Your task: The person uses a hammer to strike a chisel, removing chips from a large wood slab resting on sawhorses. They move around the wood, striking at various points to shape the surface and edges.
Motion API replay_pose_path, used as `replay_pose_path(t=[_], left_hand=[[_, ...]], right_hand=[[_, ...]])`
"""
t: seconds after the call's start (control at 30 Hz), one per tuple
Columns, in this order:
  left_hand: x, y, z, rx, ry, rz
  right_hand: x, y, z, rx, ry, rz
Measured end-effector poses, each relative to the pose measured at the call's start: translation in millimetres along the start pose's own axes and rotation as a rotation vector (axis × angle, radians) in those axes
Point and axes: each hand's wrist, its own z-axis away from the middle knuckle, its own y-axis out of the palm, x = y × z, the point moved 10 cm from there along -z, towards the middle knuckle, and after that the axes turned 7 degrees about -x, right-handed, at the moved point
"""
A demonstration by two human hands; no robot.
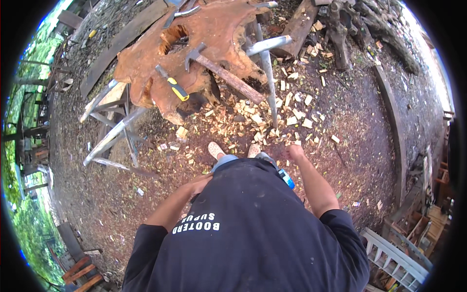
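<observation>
My left hand rests against my left hip at the edge of my dark shirt, and its fingers are mostly hidden. Beside my right leg, my right hand hangs with its fingers curled in; nothing shows in it. Ahead stands a reddish-brown, irregular wooden slab with holes and ragged edges. On it lie a hammer with a thick wooden handle and a chisel with a yellow and black handle. Another metal-headed tool lies at the slab's far edge. Neither hand touches the slab or the tools.
Metal trestles stand under the slab. Wood chips litter the ground before my feet. A blue tape measure sits at my right hip. Logs and roots lie far right, a long plank at right, a ladder near right.
</observation>
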Motion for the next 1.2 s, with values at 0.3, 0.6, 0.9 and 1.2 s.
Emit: replay_pose_path(t=[0.3, 0.6, 0.9, 1.2], left_hand=[[31, 2, 17, 0.017, -0.198, -0.003], [61, 0, -42, -0.074, -0.279, 0.238], [78, -28, -6, -0.281, -0.141, -0.075], [52, -115, 33, -0.849, -0.104, -0.229]], right_hand=[[-68, 30, -39, 0.039, -0.33, 1.046], [-32, 14, -28, -0.06, -0.31, 1.0], [-5, 20, -7, -0.054, -0.463, 0.938], [-73, 6, -40, -0.102, -0.17, 0.83]])
